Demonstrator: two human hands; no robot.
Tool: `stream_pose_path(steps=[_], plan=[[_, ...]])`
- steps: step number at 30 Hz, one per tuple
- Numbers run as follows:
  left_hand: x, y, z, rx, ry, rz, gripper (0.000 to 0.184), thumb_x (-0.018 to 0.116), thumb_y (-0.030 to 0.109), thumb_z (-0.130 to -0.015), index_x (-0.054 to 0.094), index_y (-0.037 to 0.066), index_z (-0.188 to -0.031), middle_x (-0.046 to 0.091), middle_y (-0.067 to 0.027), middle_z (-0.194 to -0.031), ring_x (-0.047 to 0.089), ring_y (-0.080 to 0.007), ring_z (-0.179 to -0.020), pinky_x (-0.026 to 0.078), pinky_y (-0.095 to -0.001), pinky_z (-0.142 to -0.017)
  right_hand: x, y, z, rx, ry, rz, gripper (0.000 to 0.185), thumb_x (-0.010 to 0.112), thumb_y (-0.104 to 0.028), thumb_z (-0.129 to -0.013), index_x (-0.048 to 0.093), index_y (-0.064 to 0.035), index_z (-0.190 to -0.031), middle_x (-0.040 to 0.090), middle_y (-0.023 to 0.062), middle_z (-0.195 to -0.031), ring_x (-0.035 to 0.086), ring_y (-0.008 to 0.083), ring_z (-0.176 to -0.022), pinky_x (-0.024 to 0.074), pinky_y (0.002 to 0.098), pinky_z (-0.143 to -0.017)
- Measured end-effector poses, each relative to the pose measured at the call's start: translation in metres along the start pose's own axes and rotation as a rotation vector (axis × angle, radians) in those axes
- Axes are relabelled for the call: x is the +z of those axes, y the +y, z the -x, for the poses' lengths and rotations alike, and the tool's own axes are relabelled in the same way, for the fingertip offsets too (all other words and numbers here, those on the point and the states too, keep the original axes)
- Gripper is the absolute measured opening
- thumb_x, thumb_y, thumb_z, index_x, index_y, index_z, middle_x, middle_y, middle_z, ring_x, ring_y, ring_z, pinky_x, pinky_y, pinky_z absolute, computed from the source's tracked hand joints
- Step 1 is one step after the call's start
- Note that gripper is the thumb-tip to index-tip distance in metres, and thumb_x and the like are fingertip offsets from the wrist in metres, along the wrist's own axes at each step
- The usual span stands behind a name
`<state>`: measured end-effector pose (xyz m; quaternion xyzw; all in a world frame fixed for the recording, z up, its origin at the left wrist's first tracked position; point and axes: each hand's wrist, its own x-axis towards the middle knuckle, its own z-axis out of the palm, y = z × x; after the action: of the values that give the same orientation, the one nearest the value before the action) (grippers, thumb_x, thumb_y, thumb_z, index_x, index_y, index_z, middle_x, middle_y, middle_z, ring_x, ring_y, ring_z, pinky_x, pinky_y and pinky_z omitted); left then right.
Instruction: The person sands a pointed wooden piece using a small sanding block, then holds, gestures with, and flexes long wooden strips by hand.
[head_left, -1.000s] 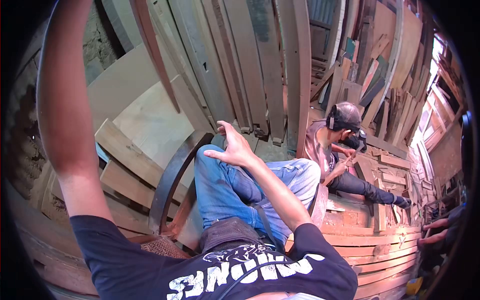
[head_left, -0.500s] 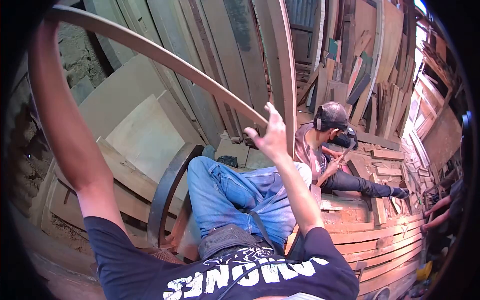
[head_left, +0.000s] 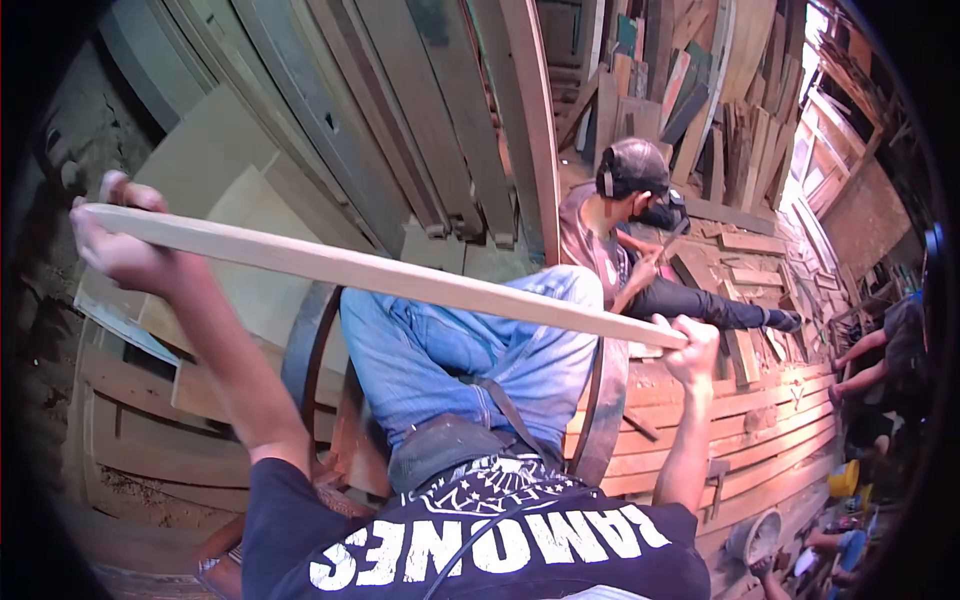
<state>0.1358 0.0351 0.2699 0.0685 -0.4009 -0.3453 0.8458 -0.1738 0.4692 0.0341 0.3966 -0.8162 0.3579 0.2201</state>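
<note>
A long, pale wooden strip [head_left: 385, 277] spans the view in front of me, above my jeans, sloping down to the right. Its left end rests in my left hand [head_left: 130, 240], whose fingers are wrapped round the wood. At the other end my right hand [head_left: 690, 352] is closed round the tip. Below the strip are my bent knees, and dark curved wooden pieces [head_left: 312, 345] stand on either side of my legs.
A person [head_left: 630, 220] in a cap sits at the right, holding a thin tool. Tall boards [head_left: 400, 110] lean ahead of me. Wood scraps [head_left: 750, 243] litter the floor beyond slatted planks [head_left: 740, 425]. A bucket [head_left: 755, 538] and other people are at the lower right.
The strip has come down and nearer, from a steep slope to a flatter one. My right hand, open beside it before, has moved right and closed on its end. My left hand has lowered.
</note>
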Motion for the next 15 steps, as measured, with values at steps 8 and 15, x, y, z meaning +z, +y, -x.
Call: stream_pose_path(steps=[8, 15], plan=[[-0.06, -0.07, 0.187, 0.0, -0.494, -0.148, 0.049, 0.048, 0.037, -0.102, 0.031, 0.005, -0.134, 0.062, -0.0174, -0.102, 0.056, -0.0115, -0.068, 0.043, -0.0192, -0.051, -0.143, 0.113, 0.147, 0.258, 0.335, 0.221, 0.036, 0.075, -0.014, -0.086, 0.05, -0.0006, -0.064, 0.046, 0.0106, -0.057, 0.041, 0.0208, -0.052, 0.0391, 0.0368, -0.05], [-0.062, -0.035, 0.244, -0.311, -0.835, -0.171, 0.076, 0.074, 0.039, -0.087, 0.036, -0.001, -0.14, 0.061, -0.0128, -0.106, 0.064, -0.0115, -0.068, 0.049, -0.0211, -0.049, -0.254, 0.095, 0.217, -0.007, 0.795, 0.992, 0.039, 0.075, -0.029, -0.087, 0.06, -0.0061, -0.06, 0.057, 0.0082, -0.057, 0.055, 0.0251, -0.049, 0.0446, 0.0381, -0.049]])
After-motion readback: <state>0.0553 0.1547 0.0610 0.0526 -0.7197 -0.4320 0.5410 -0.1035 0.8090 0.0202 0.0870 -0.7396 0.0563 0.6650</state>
